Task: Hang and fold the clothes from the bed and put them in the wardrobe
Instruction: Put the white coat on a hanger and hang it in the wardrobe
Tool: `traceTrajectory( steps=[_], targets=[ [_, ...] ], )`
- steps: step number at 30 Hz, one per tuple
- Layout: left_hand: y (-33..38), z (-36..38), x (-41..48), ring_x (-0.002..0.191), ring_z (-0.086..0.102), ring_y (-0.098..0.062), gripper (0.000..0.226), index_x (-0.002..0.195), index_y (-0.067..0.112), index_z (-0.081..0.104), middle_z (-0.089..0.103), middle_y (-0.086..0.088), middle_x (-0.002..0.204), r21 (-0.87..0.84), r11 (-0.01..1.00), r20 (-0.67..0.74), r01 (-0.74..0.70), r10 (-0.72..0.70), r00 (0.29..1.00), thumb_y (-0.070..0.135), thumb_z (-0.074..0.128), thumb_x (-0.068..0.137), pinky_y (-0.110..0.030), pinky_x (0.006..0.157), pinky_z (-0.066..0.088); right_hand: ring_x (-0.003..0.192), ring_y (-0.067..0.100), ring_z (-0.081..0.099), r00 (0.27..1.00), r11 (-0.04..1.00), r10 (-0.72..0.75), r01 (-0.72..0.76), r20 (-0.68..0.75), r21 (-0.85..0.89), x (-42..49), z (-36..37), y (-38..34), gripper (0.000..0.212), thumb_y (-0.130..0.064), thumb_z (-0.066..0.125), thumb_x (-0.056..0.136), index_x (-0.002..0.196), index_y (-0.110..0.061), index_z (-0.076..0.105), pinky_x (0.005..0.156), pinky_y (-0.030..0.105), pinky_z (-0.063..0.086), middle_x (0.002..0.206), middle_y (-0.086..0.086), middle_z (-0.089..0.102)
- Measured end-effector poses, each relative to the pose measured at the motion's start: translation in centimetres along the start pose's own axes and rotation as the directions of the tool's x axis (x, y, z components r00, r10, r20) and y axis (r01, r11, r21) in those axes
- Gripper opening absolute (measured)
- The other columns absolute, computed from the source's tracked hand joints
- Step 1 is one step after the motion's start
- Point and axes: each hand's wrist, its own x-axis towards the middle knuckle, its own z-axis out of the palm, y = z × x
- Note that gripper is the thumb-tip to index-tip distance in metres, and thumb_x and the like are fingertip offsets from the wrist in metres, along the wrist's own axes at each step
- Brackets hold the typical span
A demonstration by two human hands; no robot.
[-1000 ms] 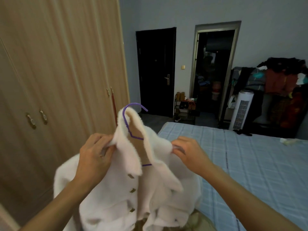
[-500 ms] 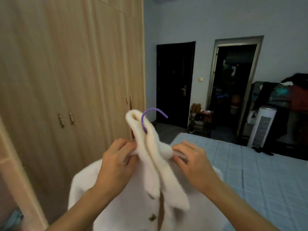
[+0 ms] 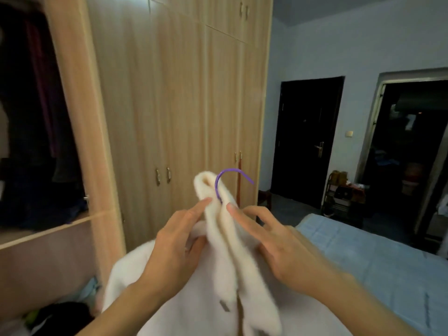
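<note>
White fleece jacket point(image 3: 198, 309) is held at lower centre of the frame, on a purple hanger point(image 3: 232, 169). Only the hook shows, poking out of the collar point(image 3: 206, 183). Left hand point(image 3: 174, 253): grip pinches the fabric just beside the collar, index stretched up along it. Right hand point(image 3: 274, 243): fingers spread and straight, index tip touching the collar, holding nothing.

Wardrobe point(image 3: 181, 105) fills upper left and centre. Its open compartment point(image 3: 29, 141) at far left is dark and blurry, with hanging clothes inside. Bed point(image 3: 363, 263) is at lower right.

Risks, judged:
- Weight rests on one pinch, so the jacket could slide off or tilt the hanger.
- Hanger shoulders are hidden, so I cannot tell whether they are seated. If they are not, a sleeve could drop.
- The thick collar crowds the hook and may foul it at the rail.
- The front looks unbuttoned, so it may slip.
</note>
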Motion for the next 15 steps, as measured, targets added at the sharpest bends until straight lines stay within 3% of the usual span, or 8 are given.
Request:
traceTrajectory(
  steps=[3, 5, 7, 9, 11, 13, 15],
  targets=[
    [-2.8, -3.8, -1.1, 0.082, 0.051, 0.003, 0.058, 0.138, 0.022, 0.055, 0.052, 0.015, 0.089, 0.059, 0.998, -0.021, 0.008, -0.006, 1.0, 0.008, 0.065, 0.083, -0.01, 0.077, 0.04, 0.079, 0.025, 0.061, 1.0, 0.999, -0.024, 0.023, 0.013, 0.04, 3.3, 1.4, -2.8, 0.1, -0.001, 0.047, 0.088, 0.143, -0.064, -0.009, 0.073, 0.035, 0.047, 0.144, -0.023, 0.025],
    [-4.5, -6.7, -2.1, 0.077, 0.045, 0.004, 0.052, 0.133, 0.016, 0.06, 0.046, 0.015, 0.083, 0.102, 0.994, -0.039, 0.023, -0.02, 0.999, 0.005, 0.065, 0.082, -0.008, 0.074, 0.037, 0.081, 0.028, 0.063, 0.999, 0.996, -0.048, 0.048, 0.005, 0.082, 5.9, 2.9, -4.9, 0.089, -0.007, 0.048, 0.089, 0.148, -0.058, 0.004, 0.073, 0.039, 0.049, 0.14, -0.021, 0.031],
    [-6.1, -10.0, -3.2, 0.076, 0.045, 0.003, 0.049, 0.128, 0.016, 0.064, 0.051, 0.01, 0.084, 0.136, 0.989, -0.067, 0.052, -0.043, 0.997, 0.004, 0.065, 0.081, -0.007, 0.075, 0.037, 0.085, 0.031, 0.064, 0.995, 0.992, -0.093, 0.091, 0.023, 0.087, 8.7, 4.7, -7.4, 0.069, -0.014, 0.048, 0.092, 0.144, -0.049, 0.02, 0.071, 0.043, 0.051, 0.137, -0.018, 0.034],
    [-8.0, -13.5, -4.4, 0.084, 0.054, -0.005, 0.044, 0.126, 0.018, 0.064, 0.058, 0.004, 0.093, 0.16, 0.985, -0.097, 0.062, -0.047, 0.994, 0.006, 0.063, 0.084, -0.011, 0.08, 0.042, 0.088, 0.034, 0.064, 0.991, 0.987, -0.135, 0.132, 0.027, 0.092, 11.5, 6.5, -10.3, 0.057, -0.021, 0.043, 0.092, 0.139, -0.046, 0.024, 0.071, 0.045, 0.051, 0.136, -0.016, 0.034],
    [-10.0, -17.2, -5.6, 0.093, 0.059, -0.014, 0.043, 0.126, 0.016, 0.064, 0.061, -0.001, 0.101, 0.202, 0.976, -0.114, 0.085, -0.063, 0.992, 0.004, 0.061, 0.085, -0.019, 0.083, 0.046, 0.098, 0.036, 0.064, 0.991, 0.976, -0.137, 0.135, 0.0, 0.171, 14.3, 7.9, -13.4, 0.065, -0.023, 0.041, 0.088, 0.142, -0.051, 0.018, 0.077, 0.047, 0.052, 0.139, -0.016, 0.037],
    [-12.0, -20.7, -6.7, 0.091, 0.059, -0.017, 0.045, 0.125, 0.014, 0.066, 0.061, 0.0, 0.1, 0.252, 0.96, -0.137, 0.123, -0.09, 0.986, 0.0, 0.063, 0.082, -0.017, 0.083, 0.045, 0.106, 0.035, 0.063, 0.986, 0.953, -0.162, 0.164, -0.031, 0.253, 16.7, 9.0, -16.4, 0.086, -0.012, 0.05, 0.087, 0.147, -0.058, 0.009, 0.083, 0.049, 0.051, 0.142, -0.017, 0.037],
    [-13.3, -23.8, -7.6, 0.083, 0.056, -0.016, 0.046, 0.122, 0.016, 0.067, 0.056, 0.004, 0.094, 0.289, 0.945, -0.157, 0.151, -0.108, 0.982, -0.001, 0.063, 0.08, -0.01, 0.078, 0.04, 0.093, 0.033, 0.065, 0.967, 0.944, -0.254, 0.251, -0.013, 0.214, 18.9, 10.2, -19.3, 0.092, -0.005, 0.05, 0.09, 0.147, -0.06, 0.004, 0.077, 0.046, 0.053, 0.147, -0.02, 0.03]
  ],
)
